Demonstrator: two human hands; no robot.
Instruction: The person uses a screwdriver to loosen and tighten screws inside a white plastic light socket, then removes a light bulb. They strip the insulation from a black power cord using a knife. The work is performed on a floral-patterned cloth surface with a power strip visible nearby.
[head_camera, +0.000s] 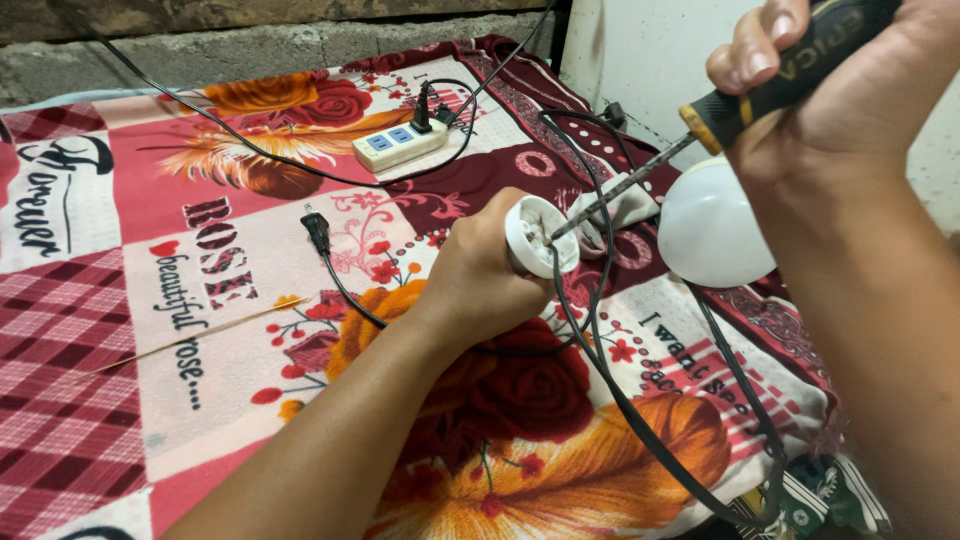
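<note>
Over floral red blanket (200, 330): left hand (480, 275) clasping round white plastic socket (540, 238); right hand (830, 70) fisted on black-and-yellow-handled screwdriver (770, 85), tip inside socket; white bulb (712, 225) just right.

Head camera looks steeply down, close over the cloth-covered table (200, 330).

Spread across nearly the whole view: a floral cloth (200, 300) in pink, red and orange, with big rose prints, lettering and a red-and-white check patch at 8 o'clock. Along the top, from 10 to 12 o'clock, a rough grey block wall (250, 45) with a dark band above. At 1 o'clock, a plain white wall (650, 50), evenly lit. Down at 5 o'clock, off the cloth's edge, green sneakers (835, 500) with white laces.
</note>
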